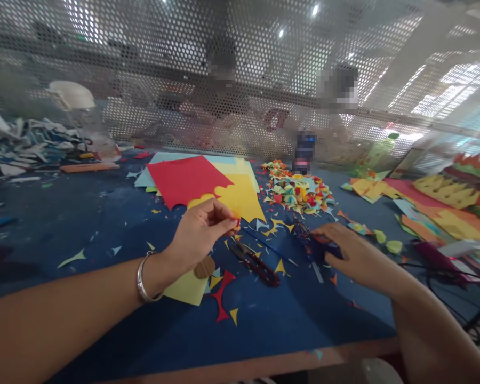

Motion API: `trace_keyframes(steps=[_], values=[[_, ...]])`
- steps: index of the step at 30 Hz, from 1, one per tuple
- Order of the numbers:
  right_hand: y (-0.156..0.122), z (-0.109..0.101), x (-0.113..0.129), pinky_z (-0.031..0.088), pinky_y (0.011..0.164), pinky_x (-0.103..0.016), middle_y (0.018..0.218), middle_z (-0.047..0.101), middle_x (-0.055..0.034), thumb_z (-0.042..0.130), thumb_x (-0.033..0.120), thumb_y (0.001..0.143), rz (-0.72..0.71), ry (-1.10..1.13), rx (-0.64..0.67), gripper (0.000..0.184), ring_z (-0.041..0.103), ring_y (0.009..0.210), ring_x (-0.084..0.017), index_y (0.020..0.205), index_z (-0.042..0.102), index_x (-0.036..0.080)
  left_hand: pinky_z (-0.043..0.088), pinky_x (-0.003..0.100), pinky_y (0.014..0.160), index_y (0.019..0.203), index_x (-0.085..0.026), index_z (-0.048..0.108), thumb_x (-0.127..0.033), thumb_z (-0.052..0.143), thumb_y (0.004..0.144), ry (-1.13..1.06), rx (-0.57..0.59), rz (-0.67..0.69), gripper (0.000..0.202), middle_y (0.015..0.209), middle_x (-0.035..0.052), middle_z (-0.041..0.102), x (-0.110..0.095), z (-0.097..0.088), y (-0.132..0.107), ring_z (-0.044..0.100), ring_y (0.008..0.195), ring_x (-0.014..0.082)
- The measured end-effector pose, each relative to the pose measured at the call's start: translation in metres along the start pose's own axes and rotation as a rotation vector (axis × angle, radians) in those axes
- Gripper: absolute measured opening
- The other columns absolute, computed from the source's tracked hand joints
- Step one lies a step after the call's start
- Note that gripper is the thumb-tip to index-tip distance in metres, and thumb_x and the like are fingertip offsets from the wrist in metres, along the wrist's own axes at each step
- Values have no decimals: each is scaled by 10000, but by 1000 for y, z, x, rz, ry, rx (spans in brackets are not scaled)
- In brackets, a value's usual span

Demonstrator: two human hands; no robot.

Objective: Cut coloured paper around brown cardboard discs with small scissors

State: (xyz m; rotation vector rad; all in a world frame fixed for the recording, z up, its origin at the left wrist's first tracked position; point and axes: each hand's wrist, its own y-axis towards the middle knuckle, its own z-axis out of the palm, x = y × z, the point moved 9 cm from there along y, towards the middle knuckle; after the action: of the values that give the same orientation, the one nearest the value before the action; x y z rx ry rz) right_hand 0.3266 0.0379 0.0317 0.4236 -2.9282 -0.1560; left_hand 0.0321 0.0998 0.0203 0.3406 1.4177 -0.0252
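Note:
My left hand, with a silver bangle on the wrist, pinches a small yellow and red paper piece between thumb and fingers above the blue table. My right hand rests on the table with its fingers closed round a dark purple object that I cannot name. Dark-handled scissors lie shut on the table between the two hands. A red sheet and a yellow sheet with scalloped cuts lie just beyond my left hand.
A heap of small folded coloured paper pieces sits behind the scissors. Coloured sheets and zigzag cut-outs are stacked at right, paper scraps at far left. Black cables trail at right. Two people sit behind a perforated screen.

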Motion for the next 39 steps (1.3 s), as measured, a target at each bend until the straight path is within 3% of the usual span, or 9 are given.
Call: trace_keyframes(steps=[3, 6, 14, 17, 20, 24, 27, 32, 39], values=[[4, 4, 4, 508, 1006, -503, 1181, 684, -156, 546, 195, 725, -24, -14, 33, 441, 661, 1119, -325, 1147, 662, 145, 572, 173, 603, 744, -175, 633, -179, 797, 744, 13, 0, -20, 164, 664, -33, 690, 0, 1, 0, 671, 598, 76], [5, 2, 5, 542, 946, -471, 1135, 692, -146, 545, 218, 755, -4, -6, 26, 394, 687, 1049, -307, 1129, 652, 154, 577, 180, 596, 733, -175, 631, -180, 800, 736, 17, 2, -26, 169, 659, -32, 686, 0, 3, 1, 670, 589, 81], [-11, -20, 28, 564, 833, -357, 1085, 700, -87, 528, 215, 830, -109, 101, -201, 363, 708, 947, -242, 1191, 568, 216, 566, 200, 587, 736, -178, 629, -162, 759, 749, 128, 26, 77, 132, 653, -33, 668, -7, 5, 0, 679, 588, 98], [-18, -22, 46, 556, 846, -349, 1139, 695, -106, 506, 221, 885, -175, 129, -241, 348, 700, 992, -244, 1229, 552, 208, 531, 192, 572, 740, -181, 641, -147, 734, 759, 228, 24, 154, 101, 656, -27, 674, -14, 4, -2, 670, 598, 97], [-20, -21, 56, 565, 760, -320, 1073, 725, -90, 537, 292, 928, -133, 217, -250, 333, 712, 869, -222, 1248, 563, 206, 509, 200, 565, 730, -184, 656, -138, 735, 750, 335, 16, 185, 93, 665, -16, 687, -17, 4, -3, 656, 607, 104], [-22, -24, 65, 559, 682, -306, 940, 753, -57, 561, 354, 951, -50, 298, -303, 165, 705, 759, -208, 947, 673, 233, 520, 222, 579, 713, -189, 651, -161, 732, 749, 369, 9, 132, 93, 652, -5, 700, -14, 4, 0, 679, 616, 129], [-21, -20, 79, 554, 696, -305, 966, 738, -62, 505, 339, 988, -114, 321, -261, 281, 701, 797, -205, 767, 641, 233, 537, 233, 584, 714, -194, 640, -185, 727, 752, 331, 23, 93, 96, 640, -2, 709, -10, 5, 1, 693, 608, 143], [-22, -13, 91, 541, 663, -282, 936, 688, -52, 519, 339, 1001, -165, 353, -215, 167, 673, 755, -182, 939, 635, 236, 551, 227, 600, 697, -198, 628, -126, 677, 742, 340, 73, 95, 98, 622, -16, 700, -12, 12, -2, 684, 602, 129], [-24, -9, 97, 550, 702, -285, 908, 656, -39, 496, 326, 1017, -221, 313, -212, 159, 674, 765, -181, 984, 625, 239, 569, 232, 622, 731, -192, 654, -99, 653, 741, 271, 146, 62, 93, 663, -7, 715, -8, 21, -10, 692, 629, 127]])
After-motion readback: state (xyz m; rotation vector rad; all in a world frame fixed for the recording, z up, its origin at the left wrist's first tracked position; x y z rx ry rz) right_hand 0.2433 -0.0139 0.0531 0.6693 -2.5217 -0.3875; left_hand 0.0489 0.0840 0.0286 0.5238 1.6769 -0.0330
